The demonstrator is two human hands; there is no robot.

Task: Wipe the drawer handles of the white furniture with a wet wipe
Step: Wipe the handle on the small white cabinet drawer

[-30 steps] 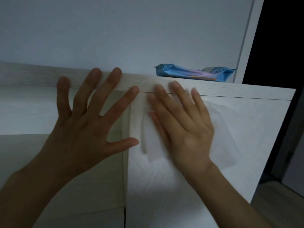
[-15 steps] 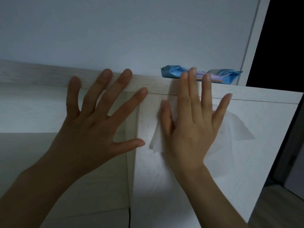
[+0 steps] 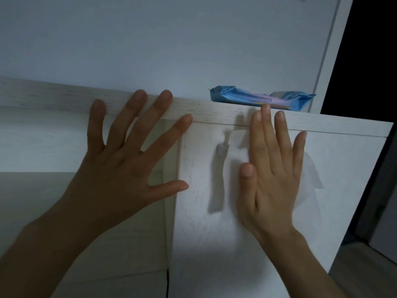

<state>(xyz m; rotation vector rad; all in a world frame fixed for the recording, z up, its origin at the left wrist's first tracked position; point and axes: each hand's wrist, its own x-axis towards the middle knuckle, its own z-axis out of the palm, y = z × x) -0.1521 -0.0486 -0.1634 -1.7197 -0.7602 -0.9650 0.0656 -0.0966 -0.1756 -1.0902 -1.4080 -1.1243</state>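
The left forearm is cut off at the lower left corner of the frame. The left hand [image 3: 120,168] is spread flat, its grip wide and holding nothing; the fingertips lie over the top board [image 3: 53,95] of the white furniture [image 3: 343,168], and the thumb reaches the vertical edge of the front panel. Left of that edge the surface sits further back, and a dark narrow gap runs down to the bottom of the frame. Near the middle a small pale handle [image 3: 221,150] stands out from the panel, blurred, with a long shadow below it; its shape is hard to make out. Just right of it the right hand [image 3: 272,179] lies flat with straight fingers, grip wide, pressing the wet wipe [image 3: 309,179] against the panel. The hand hides most of the wipe, and only a crumpled flap shows past the little finger. A blue wet-wipe pack [image 3: 257,97] lies on the top board at the centre right, partly behind the fingertips. Bare panel runs on to the right edge, with dark space and a strip of floor [image 3: 365,265] beyond.
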